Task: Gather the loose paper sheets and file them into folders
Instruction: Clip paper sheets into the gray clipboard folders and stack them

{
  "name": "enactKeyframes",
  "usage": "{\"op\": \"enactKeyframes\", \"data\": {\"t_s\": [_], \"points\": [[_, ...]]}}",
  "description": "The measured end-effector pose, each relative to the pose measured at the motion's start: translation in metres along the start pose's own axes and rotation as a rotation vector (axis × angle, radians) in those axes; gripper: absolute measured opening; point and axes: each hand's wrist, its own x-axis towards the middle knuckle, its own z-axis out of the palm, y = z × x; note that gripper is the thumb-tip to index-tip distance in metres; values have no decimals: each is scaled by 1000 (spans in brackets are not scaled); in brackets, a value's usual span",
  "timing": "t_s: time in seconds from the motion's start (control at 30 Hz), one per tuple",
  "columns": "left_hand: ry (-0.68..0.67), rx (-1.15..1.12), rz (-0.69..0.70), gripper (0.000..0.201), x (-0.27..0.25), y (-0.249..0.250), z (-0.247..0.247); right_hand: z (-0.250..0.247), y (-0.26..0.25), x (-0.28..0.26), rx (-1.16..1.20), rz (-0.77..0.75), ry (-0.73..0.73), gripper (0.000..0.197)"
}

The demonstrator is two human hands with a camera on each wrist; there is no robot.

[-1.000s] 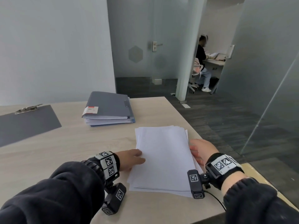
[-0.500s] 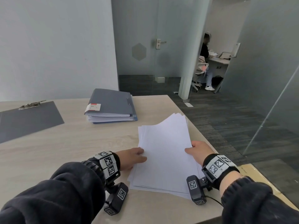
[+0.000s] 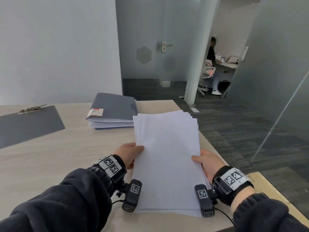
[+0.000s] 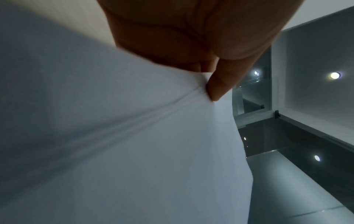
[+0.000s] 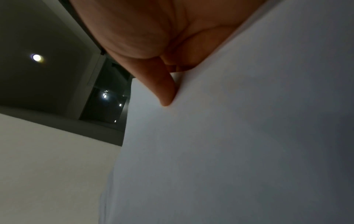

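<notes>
The person is holding a stack of white paper sheets (image 3: 167, 158) with 2 hands — the left hand (image 3: 127, 154) is gripping its left edge, thumb on top, and the right hand (image 3: 208, 162) is gripping the right edge the same way. The stack is tilting up off the wooden table (image 3: 50, 158), its near end down by the tabletop, far corners fanning slightly. A grey folder (image 3: 113, 107) stuffed with paper is lying just beyond the stack, and a dark clipboard (image 3: 26, 124) is sitting well off to the left.
</notes>
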Motion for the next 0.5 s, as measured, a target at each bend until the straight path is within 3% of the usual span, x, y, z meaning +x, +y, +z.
{"op": "enactKeyframes", "data": {"t_s": [0.3, 0.5], "points": [[-123, -212, -34, 27, 1, -8, 2, -7, 2, 1, 46, -71, 138, 12], [-85, -247, -37, 25, 2, -9, 7, -9, 6, 2, 52, -83, 188, 11]]}}
